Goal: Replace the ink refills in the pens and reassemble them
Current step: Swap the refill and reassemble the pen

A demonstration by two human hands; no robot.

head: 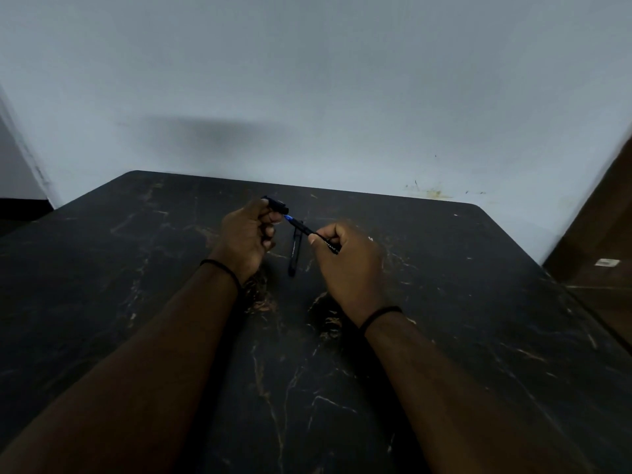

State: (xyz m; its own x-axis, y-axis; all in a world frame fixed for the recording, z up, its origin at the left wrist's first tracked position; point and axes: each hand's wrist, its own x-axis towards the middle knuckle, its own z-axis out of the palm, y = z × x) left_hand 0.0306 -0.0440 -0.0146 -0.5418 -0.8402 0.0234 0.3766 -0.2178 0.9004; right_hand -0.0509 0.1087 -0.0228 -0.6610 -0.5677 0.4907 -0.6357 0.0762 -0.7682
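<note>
Right hand [345, 265] grips pen barrel [318, 236], blue tip exposed; left hand [248, 234] pinches cap [277, 205]

I am looking at what seems a plain indoor room, home or small office, though I cannot tell which. A black marble-patterned table [444, 336] with gold veining is filling the lower half of the frame, pushed against a bare pale grey-blue wall [307, 80] that is taking up the upper half. Scuffs and a yellowish stain [434, 193] are showing on the wall at right of centre. A dark brown wooden panel [602, 227] is standing at the right edge.
</note>
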